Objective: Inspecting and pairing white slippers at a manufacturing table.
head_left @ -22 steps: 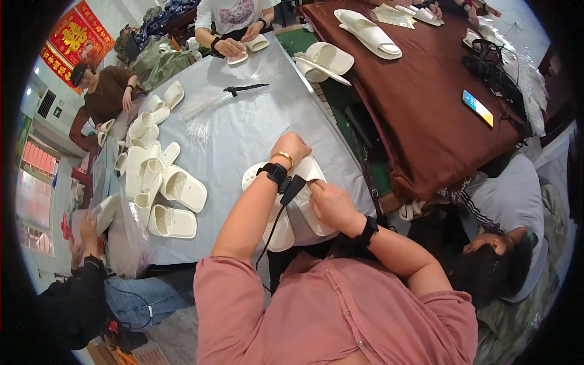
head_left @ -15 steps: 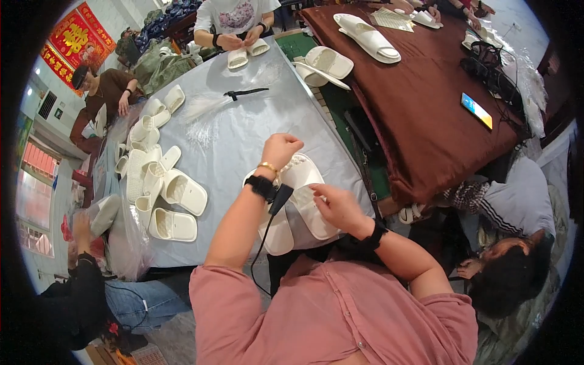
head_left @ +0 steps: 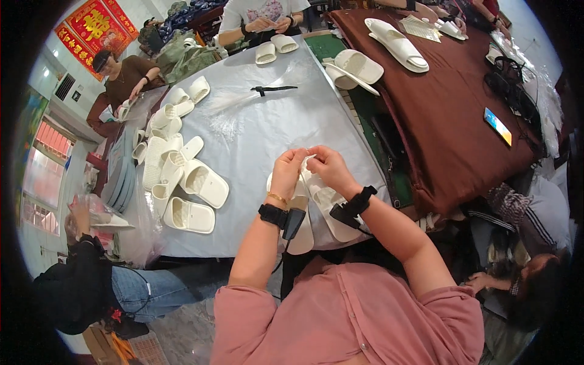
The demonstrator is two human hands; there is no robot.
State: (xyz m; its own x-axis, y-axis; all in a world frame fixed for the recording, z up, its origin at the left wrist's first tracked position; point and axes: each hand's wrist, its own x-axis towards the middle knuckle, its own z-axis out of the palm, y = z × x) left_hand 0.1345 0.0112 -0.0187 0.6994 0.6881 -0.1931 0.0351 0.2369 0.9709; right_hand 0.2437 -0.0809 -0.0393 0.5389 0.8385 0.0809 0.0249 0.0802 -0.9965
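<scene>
My left hand (head_left: 288,171) and my right hand (head_left: 329,169) meet above the near edge of the grey table (head_left: 267,131), fingers pinched together on a cream slipper (head_left: 325,204). Both hands grip its upper part. A second cream slipper (head_left: 302,234) lies under my left wrist, partly hidden by the black wrist device. Each wrist wears a black band.
A heap of cream slippers (head_left: 176,173) lies at the table's left. A black-handled tool (head_left: 274,90) rests farther back. Other people sit around the table handling slippers. A brown-covered table (head_left: 450,103) at the right carries more slippers and a phone (head_left: 497,126).
Both hands have risen and come together over the slipper; earlier my right hand was lower and apart from the left.
</scene>
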